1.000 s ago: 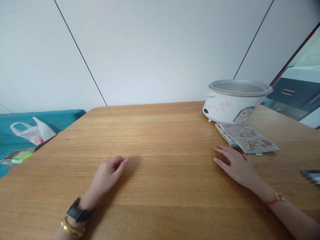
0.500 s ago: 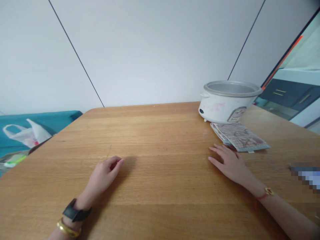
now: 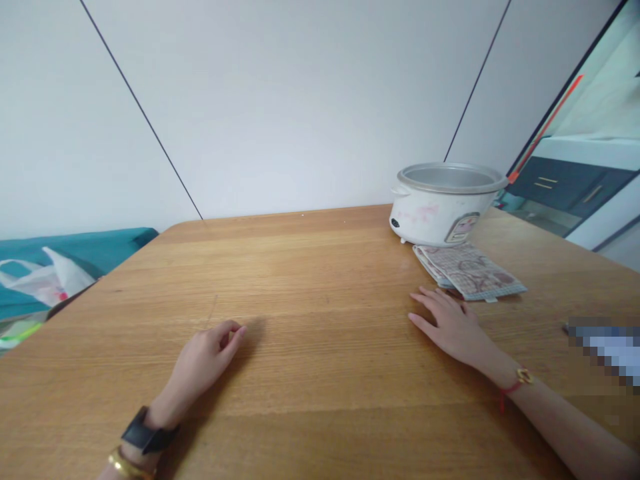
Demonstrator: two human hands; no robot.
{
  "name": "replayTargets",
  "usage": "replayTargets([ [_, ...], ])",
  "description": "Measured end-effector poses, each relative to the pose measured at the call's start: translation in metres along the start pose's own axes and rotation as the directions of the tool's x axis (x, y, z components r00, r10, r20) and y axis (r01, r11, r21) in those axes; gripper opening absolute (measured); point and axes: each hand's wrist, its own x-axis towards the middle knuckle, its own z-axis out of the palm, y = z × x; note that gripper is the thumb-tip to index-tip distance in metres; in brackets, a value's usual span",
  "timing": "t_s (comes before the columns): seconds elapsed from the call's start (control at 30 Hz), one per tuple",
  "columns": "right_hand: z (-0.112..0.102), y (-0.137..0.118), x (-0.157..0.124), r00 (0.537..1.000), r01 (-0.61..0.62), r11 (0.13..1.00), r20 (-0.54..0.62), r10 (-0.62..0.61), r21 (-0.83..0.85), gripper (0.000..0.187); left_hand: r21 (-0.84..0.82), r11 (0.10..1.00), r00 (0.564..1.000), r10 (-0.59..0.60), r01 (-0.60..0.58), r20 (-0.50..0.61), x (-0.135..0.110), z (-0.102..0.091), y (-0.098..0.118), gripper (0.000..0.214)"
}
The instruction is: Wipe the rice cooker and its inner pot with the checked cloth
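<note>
My left hand rests on the wooden table with its fingers loosely curled under and nothing visible in them; a black watch and a gold bangle sit on that wrist. My right hand lies flat on the table with fingers stretched out, holding nothing, its fingertips just short of a folded patterned cloth. Behind the cloth stands a white rice cooker with its metal pot uncovered.
A plain white wall with thin dark lines rises behind the table. At the far left, a white plastic bag lies on a teal surface. A blurred-out object sits at the table's right edge. Dark cabinets show at the right.
The view has swung slightly to the right, so everything sits further left in the picture. Both hands stay resting where they were on the table.
</note>
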Motion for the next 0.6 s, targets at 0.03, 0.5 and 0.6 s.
replayTargets([
  [0.03, 0.0, 0.0, 0.0, 1.0, 0.0, 1.0, 0.003, 0.0, -0.003, 0.052, 0.007, 1.0, 1.0, -0.004, 0.004, 0.006, 0.0, 0.0, 0.001, 0.042],
  [0.5, 0.004, -0.006, -0.001, 0.999, -0.009, 1.0, -0.039, 0.008, -0.016, 0.058, -0.165, 0.978, 0.988, 0.142, -0.131, 0.058, -0.008, 0.013, 0.024, 0.037],
  [0.6, 0.004, -0.008, 0.0, 0.998, -0.03, 1.0, -0.063, 0.03, -0.005, 0.059, -0.307, 0.917, 0.911, 0.335, -0.256, 0.239, -0.02, 0.013, 0.053, 0.028],
])
